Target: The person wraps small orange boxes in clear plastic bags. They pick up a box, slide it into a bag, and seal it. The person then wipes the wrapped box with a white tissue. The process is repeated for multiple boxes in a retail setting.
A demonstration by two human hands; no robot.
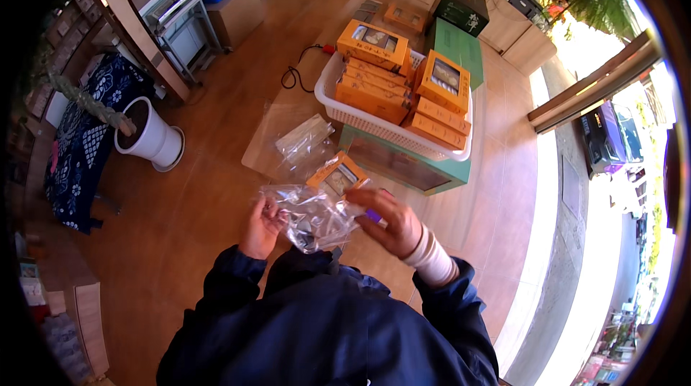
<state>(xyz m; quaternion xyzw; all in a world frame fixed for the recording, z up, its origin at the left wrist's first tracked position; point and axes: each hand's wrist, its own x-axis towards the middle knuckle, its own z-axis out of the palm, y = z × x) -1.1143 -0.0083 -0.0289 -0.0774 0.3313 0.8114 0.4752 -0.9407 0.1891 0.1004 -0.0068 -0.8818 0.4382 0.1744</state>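
A crumpled clear plastic bag (pixel 311 215) is stretched between my two hands in front of my body. My left hand (pixel 260 229) is closed on its left side, fingertips bent in against the film. At the opposite side, my right hand (pixel 389 224) pinches the bag's edge between thumb and fingers. A small purple patch (pixel 373 215) shows beside the right fingers; what it belongs to is hidden. Just beyond the bag lies an orange box with a clear window (pixel 337 174), partly covered by the bag and my right fingers. Farther off, more clear plastic bags (pixel 304 143) lie in a pile.
A white plastic basket (pixel 392 121) full of orange windowed boxes (pixel 371 46) rests on a green box (pixel 403 164). Behind it stand a green carton (pixel 457 48) and a black carton (pixel 461 6). At left are a potted plant (pixel 150 135) and a wheeled metal stand (pixel 183 23).
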